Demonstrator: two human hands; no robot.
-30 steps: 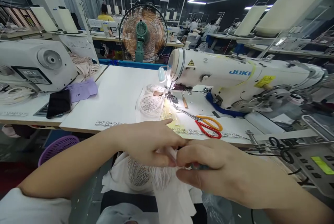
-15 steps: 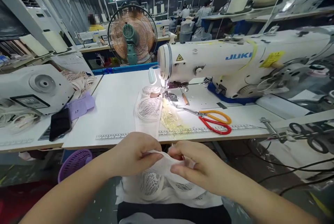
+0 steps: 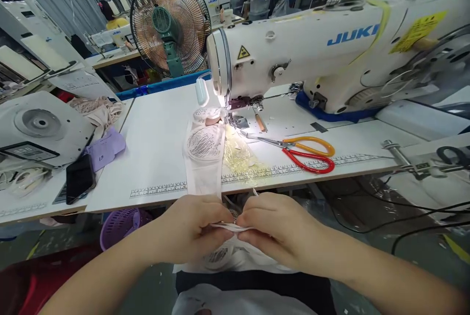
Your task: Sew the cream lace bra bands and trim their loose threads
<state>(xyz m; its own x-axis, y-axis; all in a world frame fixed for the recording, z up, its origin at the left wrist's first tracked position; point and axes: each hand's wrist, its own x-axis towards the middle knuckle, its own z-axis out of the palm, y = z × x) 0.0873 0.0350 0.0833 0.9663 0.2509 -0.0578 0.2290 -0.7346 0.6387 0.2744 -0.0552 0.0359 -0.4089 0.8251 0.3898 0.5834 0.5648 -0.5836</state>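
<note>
In front of the table edge, my left hand and my right hand pinch the edge of a white bra between thumbs and fingers, close together. The bra's lace cups hang below my hands over my lap, partly hidden by them. Another pale bra piece with a lace cup lies on the table, its upper end under the needle area of a white sewing machine, its lower end running down over the edge behind my hands. Scissors with one orange and one red handle lie to its right.
Yellowish thread scraps lie beside the bra piece. At left are a black phone, a purple paper and a second machine. A large fan stands behind the table. Below hangs a purple basket. People sit farther back.
The view has moved closer and lower toward the machine. My hands have drawn the bra's edge into a narrow, taut fold between them, where it was spread wider before.
</note>
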